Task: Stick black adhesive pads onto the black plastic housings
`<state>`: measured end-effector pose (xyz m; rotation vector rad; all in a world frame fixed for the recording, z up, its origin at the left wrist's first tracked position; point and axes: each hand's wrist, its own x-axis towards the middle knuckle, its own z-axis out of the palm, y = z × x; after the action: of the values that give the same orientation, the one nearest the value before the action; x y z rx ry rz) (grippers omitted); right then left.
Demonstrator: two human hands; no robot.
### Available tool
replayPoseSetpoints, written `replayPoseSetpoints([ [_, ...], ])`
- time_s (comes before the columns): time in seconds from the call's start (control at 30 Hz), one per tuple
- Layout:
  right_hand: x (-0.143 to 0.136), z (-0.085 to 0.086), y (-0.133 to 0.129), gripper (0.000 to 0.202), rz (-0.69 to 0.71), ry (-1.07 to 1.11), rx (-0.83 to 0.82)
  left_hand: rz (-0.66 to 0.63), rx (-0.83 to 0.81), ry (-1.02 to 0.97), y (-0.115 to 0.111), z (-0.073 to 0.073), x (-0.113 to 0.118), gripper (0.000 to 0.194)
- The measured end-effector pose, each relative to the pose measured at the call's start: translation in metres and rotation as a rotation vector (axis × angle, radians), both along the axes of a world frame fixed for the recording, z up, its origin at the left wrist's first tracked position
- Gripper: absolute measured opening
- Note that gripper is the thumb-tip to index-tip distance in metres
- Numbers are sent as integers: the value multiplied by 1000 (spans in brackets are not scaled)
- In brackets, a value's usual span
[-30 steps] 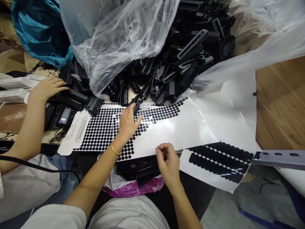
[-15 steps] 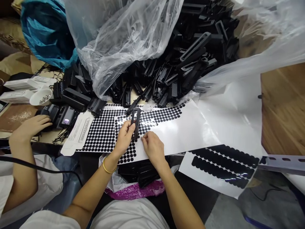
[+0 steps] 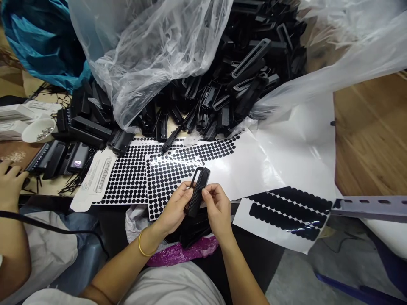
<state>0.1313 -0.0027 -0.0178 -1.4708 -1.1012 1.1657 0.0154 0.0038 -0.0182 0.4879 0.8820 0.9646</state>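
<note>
A black slotted plastic part is tilted over the front edge of the dotted sheets. My left hand grips its left side between thumb and fingers. On its right side, my right hand is closed, thumb and forefinger pinched at the part's edge; anything small between those fingertips is hidden. Rows of round black stickers cover the left portion of the white sheet behind my hands, while its right portion is bare white.
Black plastic parts are heaped at the back beside a clear plastic bag. A second sticker sheet hangs at the right. Further left are a white bowl, a flattened carton and another person's hand.
The black part has moved right and toward me and been turned, showing its textured face. My right hand now meets its edge. The other person's hand has shifted left in view.
</note>
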Motion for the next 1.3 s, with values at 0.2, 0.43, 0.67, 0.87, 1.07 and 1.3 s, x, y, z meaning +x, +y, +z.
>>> replayPoseSetpoints([
  [0.2,2,3,-2,13,34,-145,44,19,22,34,-4,1,5,25],
  [0.43,2,4,1,11,66,-355,153,54,65,112,-4,2,7,26],
  [0.67,27,0,-18,5,-88,-585,236,-115,-20,80,-2,1,5,27],
  [0.87,88,-4,-43,13,-258,-894,189,-142,-69,38,1,0,10,26],
  [1.07,101,-15,-45,14,-166,-998,157,-160,-91,19,1,-4,18,29],
  [1.3,96,-18,-49,14,-157,-1007,158,-179,-79,33,2,-10,17,24],
])
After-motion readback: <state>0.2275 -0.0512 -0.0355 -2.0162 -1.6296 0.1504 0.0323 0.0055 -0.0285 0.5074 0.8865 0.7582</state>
